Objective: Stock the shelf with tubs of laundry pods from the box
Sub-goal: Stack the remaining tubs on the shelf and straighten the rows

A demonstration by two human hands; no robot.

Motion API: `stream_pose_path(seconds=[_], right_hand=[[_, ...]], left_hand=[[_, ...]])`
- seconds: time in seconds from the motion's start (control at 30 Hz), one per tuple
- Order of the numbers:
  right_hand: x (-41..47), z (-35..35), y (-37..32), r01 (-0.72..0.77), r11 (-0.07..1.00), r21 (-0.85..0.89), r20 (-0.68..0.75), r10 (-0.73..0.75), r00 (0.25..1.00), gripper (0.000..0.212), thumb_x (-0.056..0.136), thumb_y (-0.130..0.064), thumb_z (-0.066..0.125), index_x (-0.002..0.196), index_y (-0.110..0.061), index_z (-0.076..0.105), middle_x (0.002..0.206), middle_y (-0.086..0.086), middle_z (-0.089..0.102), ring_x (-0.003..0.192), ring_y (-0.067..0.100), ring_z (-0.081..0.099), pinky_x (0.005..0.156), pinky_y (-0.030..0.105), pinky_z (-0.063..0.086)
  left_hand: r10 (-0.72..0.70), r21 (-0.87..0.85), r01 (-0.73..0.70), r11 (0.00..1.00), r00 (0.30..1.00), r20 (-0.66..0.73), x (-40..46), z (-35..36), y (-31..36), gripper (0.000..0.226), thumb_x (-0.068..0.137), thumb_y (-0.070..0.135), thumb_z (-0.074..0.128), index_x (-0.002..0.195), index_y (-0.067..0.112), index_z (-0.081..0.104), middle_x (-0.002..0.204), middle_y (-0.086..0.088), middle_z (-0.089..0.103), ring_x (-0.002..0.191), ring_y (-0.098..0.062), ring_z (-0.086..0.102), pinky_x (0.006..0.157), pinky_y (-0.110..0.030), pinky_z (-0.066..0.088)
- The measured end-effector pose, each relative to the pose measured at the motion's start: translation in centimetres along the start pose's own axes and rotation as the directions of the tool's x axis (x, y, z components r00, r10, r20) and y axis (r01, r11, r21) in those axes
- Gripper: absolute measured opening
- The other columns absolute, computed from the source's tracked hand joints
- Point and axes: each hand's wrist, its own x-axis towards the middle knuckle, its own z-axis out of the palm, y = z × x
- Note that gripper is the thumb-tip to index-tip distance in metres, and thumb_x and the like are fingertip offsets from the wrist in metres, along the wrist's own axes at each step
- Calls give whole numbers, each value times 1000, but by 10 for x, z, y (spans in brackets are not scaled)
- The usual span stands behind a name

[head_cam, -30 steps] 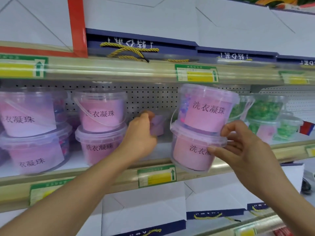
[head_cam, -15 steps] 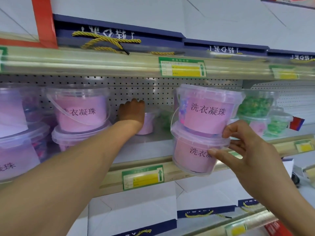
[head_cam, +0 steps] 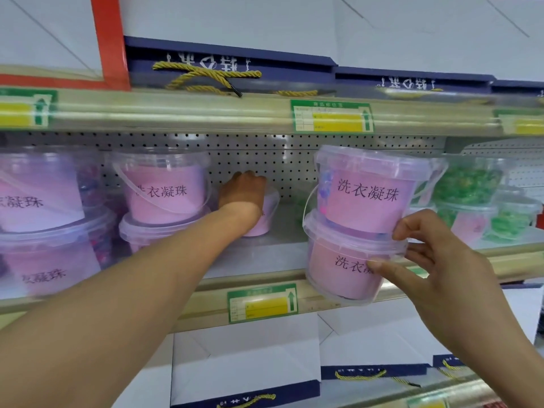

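Two stacked tubs (head_cam: pixel 357 225), clear plastic with pink labels, stood upright, long axis vertical, labels facing outward, held just off the shelf (head_cam: pixel 265 260) front edge. Right hand (head_cam: pixel 426 269) gripped them, thumb on the lower tub's wall, fingers curled at the lid rim between the two. Left hand (head_cam: pixel 243 195) reached deep to the perforated back panel (head_cam: pixel 265 160), fingers wrapped over a small pink tub (head_cam: pixel 265 213) standing there. Bare shelf lay between the pink stack (head_cam: pixel 164 201) at left and green tubs (head_cam: pixel 471 195) at right.
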Motion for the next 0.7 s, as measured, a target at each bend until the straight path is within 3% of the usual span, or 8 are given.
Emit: stream_pose_path(seconds=[0.2, 0.37, 0.5, 0.6, 0.7], right_hand=[[-2, 2, -1, 25, 1000, -8, -6, -25, 1000, 36, 69, -25, 77, 80, -37, 45, 94, -20, 61, 90, 4, 60, 65, 13, 40], [-4, 9, -4, 48, 999, 17, 5, -48, 999, 36, 69, -28, 77, 81, -39, 45, 97, -18, 62, 93, 2, 61, 66, 14, 42], [3, 20, -15, 72, 997, 42, 43, -74, 996, 34, 71, -25, 77, 82, -35, 46, 94, -18, 61, 93, 6, 61, 69, 19, 44], [16, 36, -27, 101, 995, 13, 78, -102, 992, 33, 71, -25, 77, 82, -30, 47, 88, -7, 64, 88, 18, 63, 71, 34, 51], [33, 54, -37, 124, 992, -19, 87, -122, 989, 34, 71, -28, 78, 84, -26, 46, 89, 5, 63, 82, 25, 62, 73, 41, 51]], left_hand=[[8, -93, -7, 996, 1000, 10, -4, -3, -4, 47, 83, 7, 61, 128, 11, 48, 127, -13, 50, 116, -31, 51, 83, -36, 44], [28, -424, -84, 902, 990, -137, -59, -14, -10, 63, 75, -3, 58, 134, 10, 39, 128, -17, 45, 113, -37, 52, 90, -44, 46], [27, -558, -183, 809, 961, -275, -125, -12, -28, 66, 78, 0, 62, 136, 18, 37, 134, -3, 47, 121, -19, 47, 100, -26, 37], [51, -503, -212, 838, 948, -315, -154, 0, -45, 56, 76, 3, 64, 125, 25, 48, 126, 7, 53, 116, -16, 51, 95, -27, 40], [89, -397, -229, 889, 935, -342, -164, 7, -56, 50, 65, 1, 69, 108, 24, 58, 111, 7, 60, 100, -22, 60, 73, -37, 53]])
